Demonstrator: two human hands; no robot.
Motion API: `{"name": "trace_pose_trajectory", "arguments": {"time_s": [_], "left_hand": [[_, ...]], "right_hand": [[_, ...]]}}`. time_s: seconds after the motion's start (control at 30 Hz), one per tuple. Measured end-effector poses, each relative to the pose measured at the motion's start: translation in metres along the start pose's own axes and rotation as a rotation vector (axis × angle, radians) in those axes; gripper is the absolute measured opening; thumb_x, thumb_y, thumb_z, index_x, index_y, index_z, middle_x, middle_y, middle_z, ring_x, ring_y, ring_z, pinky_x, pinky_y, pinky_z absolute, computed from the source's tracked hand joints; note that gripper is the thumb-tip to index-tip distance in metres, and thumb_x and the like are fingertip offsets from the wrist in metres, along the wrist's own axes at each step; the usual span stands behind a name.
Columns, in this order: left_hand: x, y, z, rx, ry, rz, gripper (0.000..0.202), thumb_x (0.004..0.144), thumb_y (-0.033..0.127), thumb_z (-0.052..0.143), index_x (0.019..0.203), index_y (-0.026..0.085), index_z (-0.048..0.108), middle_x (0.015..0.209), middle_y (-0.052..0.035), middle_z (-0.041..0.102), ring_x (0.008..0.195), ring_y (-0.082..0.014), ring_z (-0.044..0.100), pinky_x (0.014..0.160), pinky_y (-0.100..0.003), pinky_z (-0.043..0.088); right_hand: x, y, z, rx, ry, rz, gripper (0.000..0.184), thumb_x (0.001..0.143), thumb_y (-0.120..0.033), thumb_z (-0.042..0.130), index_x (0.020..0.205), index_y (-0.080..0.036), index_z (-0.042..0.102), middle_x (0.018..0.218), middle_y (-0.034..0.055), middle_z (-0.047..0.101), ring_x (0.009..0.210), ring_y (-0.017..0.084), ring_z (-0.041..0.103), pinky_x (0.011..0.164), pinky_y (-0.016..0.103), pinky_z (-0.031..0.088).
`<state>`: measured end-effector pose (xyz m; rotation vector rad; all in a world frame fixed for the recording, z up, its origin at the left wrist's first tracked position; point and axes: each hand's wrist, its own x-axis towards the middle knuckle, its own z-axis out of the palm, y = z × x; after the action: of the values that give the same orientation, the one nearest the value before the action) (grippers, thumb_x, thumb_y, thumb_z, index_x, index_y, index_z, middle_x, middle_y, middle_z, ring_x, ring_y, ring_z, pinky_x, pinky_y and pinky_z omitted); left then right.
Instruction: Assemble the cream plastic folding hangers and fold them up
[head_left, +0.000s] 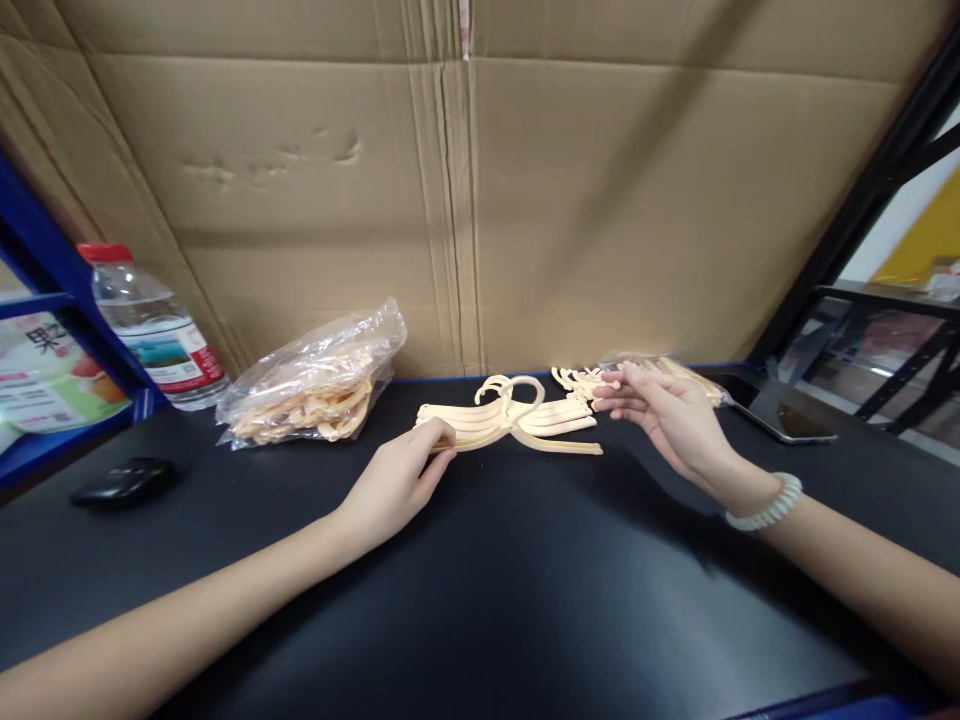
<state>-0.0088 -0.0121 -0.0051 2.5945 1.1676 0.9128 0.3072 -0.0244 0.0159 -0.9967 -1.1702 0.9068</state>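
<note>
Left of hangers [517,422], bottle [142,310], red label [178,362] unreadable

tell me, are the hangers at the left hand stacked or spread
Stacked: the hangers lie in one pile, hooks together, left hand gripping one end.

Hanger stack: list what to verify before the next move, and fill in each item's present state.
1. Grip: left hand pinches the left end of the hanger stack: ok.
2. Second grip: right hand is open and holds nothing: not ok.
3. Alignment: one hanger arm splays out at the stack's lower right: not ok.
4. Fingertips touching the loose hangers: cannot tell.
5. Plastic bag lies apart from the stack: ok.
6. Phone lies beyond the right hand, apart from the stack: ok.
</note>
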Motion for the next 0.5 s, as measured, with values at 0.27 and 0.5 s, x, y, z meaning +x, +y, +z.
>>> {"name": "trace_pose_trajectory", "arguments": {"time_s": [0.27,0.5], "left_hand": [[0.003,-0.005,-0.001,-0.063,0.067,0.005,0.022,0.095,0.028,0.043,0.111,0.02,0.057,0.108,-0.0062,0.065,0.1,-0.0208,0.062,0.088,-0.033,0.047],[0.006,-0.005,-0.004,-0.15,0.043,-0.083,0.02,0.094,0.031,0.044,0.101,0.019,0.058,0.098,-0.005,0.065,0.09,-0.0199,0.062,0.082,-0.032,0.047]], "right_hand": [[-0.006,0.004,0.004,0.122,-0.067,0.238,0.025,0.069,-0.026,0.081,0.087,-0.02,0.065,0.088,0.0028,0.071,0.081,0.014,0.065,0.069,0.024,0.051],[0.0,0.018,-0.002,0.114,-0.164,0.34,0.021,0.073,-0.031,0.078,0.085,-0.021,0.065,0.096,0.0014,0.067,0.094,0.013,0.06,0.079,0.024,0.049]]}}
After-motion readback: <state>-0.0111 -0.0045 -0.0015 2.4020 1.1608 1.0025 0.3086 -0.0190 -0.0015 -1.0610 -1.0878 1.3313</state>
